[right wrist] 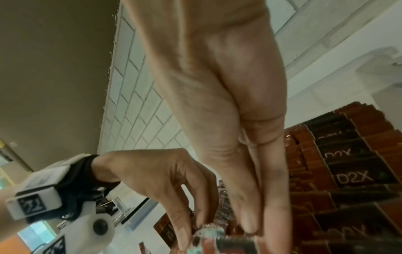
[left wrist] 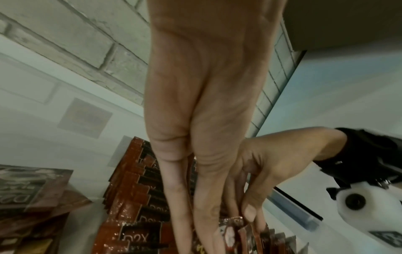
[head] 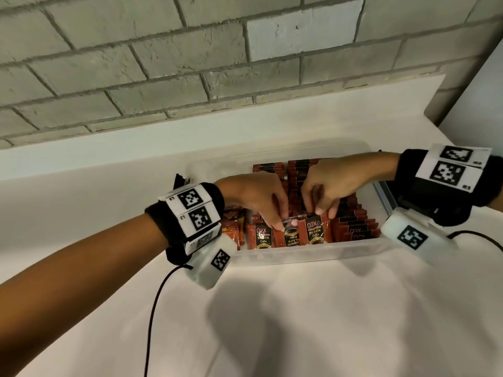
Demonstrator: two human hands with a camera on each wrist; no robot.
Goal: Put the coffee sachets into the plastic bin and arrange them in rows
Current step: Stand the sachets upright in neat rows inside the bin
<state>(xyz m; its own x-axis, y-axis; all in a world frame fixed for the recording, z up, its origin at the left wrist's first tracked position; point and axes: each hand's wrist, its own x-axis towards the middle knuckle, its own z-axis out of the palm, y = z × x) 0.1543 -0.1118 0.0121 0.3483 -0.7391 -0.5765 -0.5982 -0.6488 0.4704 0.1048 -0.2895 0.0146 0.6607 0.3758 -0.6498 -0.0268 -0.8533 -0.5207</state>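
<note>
A clear plastic bin (head: 299,254) stands on the white counter, holding red-and-black coffee sachets (head: 353,227) packed upright in rows. At the front of the middle row, both hands meet over a few sachets (head: 314,231). My left hand (head: 283,223) pinches their top edges from the left, fingers pointing down into the bin (left wrist: 193,240). My right hand (head: 322,212) pinches the same small bunch (right wrist: 208,235) from the right, thumb against fingers (right wrist: 256,223). One front sachet (head: 291,238) stands upside down. The hands hide the middle row behind them.
Loose sachets (head: 231,227) lie flat behind my left wrist; I cannot tell whether they are inside the bin. A brick wall (head: 190,63) rises just behind the counter. A metal rail (head: 386,197) runs along the bin's right side. A black cable (head: 158,308) trails from my left wrist.
</note>
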